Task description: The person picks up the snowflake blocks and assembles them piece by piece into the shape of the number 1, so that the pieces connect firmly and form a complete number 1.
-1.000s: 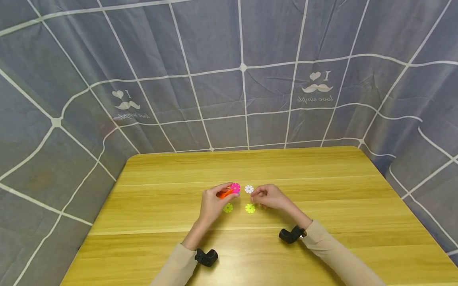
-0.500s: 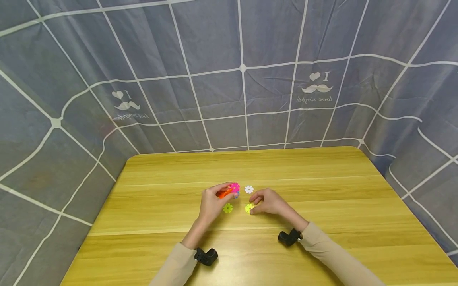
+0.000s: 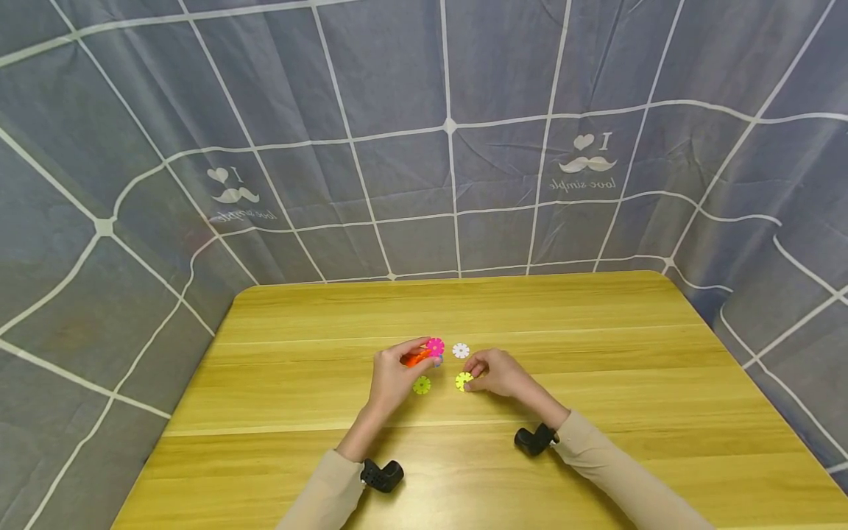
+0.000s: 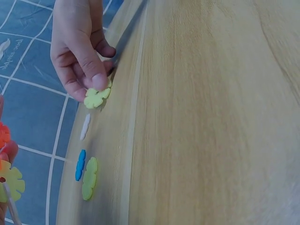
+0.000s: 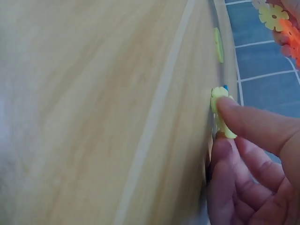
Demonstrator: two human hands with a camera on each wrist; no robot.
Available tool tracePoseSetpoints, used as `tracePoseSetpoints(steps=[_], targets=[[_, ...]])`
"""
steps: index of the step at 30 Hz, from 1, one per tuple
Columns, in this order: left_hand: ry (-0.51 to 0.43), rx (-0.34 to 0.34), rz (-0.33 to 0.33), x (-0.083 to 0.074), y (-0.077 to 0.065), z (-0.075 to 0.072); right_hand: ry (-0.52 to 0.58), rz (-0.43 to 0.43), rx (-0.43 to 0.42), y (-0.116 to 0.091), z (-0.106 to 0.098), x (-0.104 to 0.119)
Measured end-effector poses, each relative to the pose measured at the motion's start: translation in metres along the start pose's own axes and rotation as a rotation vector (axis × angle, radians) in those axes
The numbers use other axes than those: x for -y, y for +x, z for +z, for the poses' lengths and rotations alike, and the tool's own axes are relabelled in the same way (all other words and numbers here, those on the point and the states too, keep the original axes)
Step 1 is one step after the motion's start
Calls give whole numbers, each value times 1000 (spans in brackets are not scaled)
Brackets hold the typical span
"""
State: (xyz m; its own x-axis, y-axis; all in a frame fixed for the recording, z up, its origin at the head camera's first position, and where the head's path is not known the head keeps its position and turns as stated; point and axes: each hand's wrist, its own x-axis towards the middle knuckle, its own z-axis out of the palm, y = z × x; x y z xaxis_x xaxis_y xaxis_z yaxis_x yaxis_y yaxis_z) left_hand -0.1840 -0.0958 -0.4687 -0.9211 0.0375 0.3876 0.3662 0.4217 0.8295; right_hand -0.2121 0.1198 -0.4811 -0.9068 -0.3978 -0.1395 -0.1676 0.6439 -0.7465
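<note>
My left hand [image 3: 391,375] grips a cluster of plastic snowflake discs above the table. A pink disc [image 3: 435,347] and an orange disc [image 3: 416,359] show at its fingertips; a yellow one [image 4: 14,180] belongs to the cluster in the left wrist view. Between thumb and fingers, my right hand [image 3: 501,374] pinches a yellow snowflake disc [image 4: 96,97], tilted up at the tabletop. Fingers partly cover this disc [image 5: 217,99] in the right wrist view. How the cluster's pieces join is mostly hidden by the left hand.
Loose on the wooden table [image 3: 318,412] lie a white disc [image 3: 461,350], a yellow-green disc [image 3: 422,385] and a blue disc [image 4: 80,165], the last partly behind my left thumb in the head view. A grey curtain [image 3: 411,169] hangs around the table's far side.
My right hand has come down slightly from beside the white disc to the right yellow disc, and now pinches and lifts its edge. The left hand keeps its place with the cluster.
</note>
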Motion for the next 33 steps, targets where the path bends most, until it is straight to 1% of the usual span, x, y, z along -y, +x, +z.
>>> tracePoseSetpoints(steps=[5,9,14,16,21,25,33], targets=[[0,1,1,-1,0,-1,105,-8,-37,1,-2,-1],[-9,5,-6,-2,0,-1,164,2,-94,1,-6,1],[-16,15,5,-2,1,0,173,4,-152,0,-14,6],[-15,16,14,-2,1,0,164,-14,-165,0,-17,9],[-18,21,10,-3,1,0,187,-67,-183,-2,-23,17],[-21,32,11,-3,1,1,219,-78,-208,-2,-27,24],[-23,48,7,-1,0,2,260,-130,-281,-2,-29,34]])
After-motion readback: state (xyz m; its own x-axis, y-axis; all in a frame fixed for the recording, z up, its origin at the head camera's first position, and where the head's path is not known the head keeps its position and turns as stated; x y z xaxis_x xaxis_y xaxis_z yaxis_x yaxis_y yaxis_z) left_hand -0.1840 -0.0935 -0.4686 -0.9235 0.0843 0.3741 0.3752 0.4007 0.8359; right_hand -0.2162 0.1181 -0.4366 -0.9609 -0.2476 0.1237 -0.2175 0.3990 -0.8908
